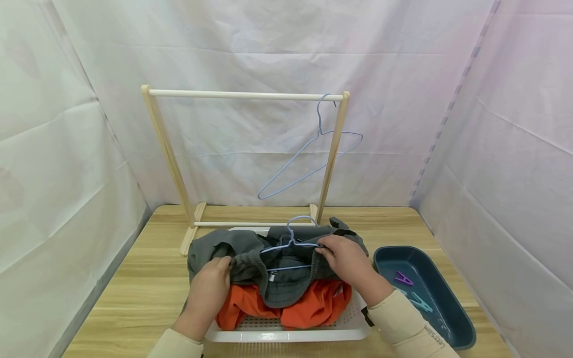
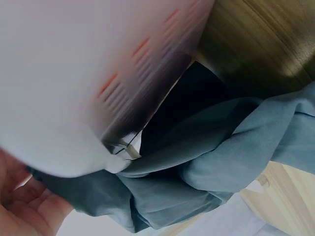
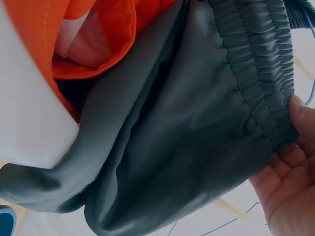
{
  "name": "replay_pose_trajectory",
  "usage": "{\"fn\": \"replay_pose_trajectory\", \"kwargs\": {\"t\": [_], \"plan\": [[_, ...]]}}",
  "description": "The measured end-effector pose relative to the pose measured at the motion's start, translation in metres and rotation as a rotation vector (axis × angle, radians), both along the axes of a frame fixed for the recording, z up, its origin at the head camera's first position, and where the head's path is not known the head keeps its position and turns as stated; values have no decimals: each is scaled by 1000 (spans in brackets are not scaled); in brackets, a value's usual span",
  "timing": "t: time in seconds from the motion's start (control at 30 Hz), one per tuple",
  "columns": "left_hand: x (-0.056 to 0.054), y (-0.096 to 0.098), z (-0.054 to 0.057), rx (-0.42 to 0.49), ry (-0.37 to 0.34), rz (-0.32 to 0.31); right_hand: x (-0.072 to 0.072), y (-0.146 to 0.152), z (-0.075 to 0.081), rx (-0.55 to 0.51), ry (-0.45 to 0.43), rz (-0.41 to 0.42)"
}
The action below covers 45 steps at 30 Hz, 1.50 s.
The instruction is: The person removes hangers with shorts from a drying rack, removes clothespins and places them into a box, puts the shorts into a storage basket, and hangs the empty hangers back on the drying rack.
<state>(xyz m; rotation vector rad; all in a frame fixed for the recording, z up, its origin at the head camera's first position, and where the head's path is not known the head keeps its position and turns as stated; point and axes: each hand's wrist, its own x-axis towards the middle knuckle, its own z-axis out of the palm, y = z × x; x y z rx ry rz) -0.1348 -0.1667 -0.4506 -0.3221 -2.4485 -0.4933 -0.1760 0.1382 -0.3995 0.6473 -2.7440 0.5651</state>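
Dark grey elastic-waist pants [image 1: 282, 293] lie bunched over a white basket [image 1: 286, 336]. A blue wire hanger [image 1: 292, 233] sits inside their waistband, its hook standing up at the back. My left hand [image 1: 209, 286] pinches the left side of the waistband; in the left wrist view that hand [image 2: 29, 209] shows at the lower left corner, by the cloth. At the other side my right hand [image 1: 349, 263] holds the gathered waistband between thumb and fingers, near the hanger's right arm. The right wrist view shows this hand [image 3: 290, 182] gripping the elastic edge.
Orange cloth [image 1: 313, 306] lies in the basket beneath the pants. Behind stands a wooden rack [image 1: 241, 94] with another blue hanger [image 1: 291, 161] hooked at its right end. A dark blue tray [image 1: 447, 308] on the right contains a purple clip [image 1: 404, 278] and a teal clip [image 1: 421, 302].
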Motion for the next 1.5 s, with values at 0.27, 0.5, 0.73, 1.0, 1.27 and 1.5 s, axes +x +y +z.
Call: {"fn": "replay_pose_trajectory", "kwargs": {"t": [0.27,0.5,0.73,1.0,1.27,1.5], "plan": [[5,4,13,49,-151,-2,5,0,-2,-38,89,5],[8,14,28,42,-107,-120,12,2,0,-53,152,17],[6,21,37,-6,-30,-216,17,5,1,-42,206,24],[6,22,40,-8,6,-253,24,8,3,-43,270,39],[8,21,49,-27,-24,-284,25,10,3,-59,343,71],[9,18,55,-16,-2,-302,25,11,3,-77,389,94]]}}
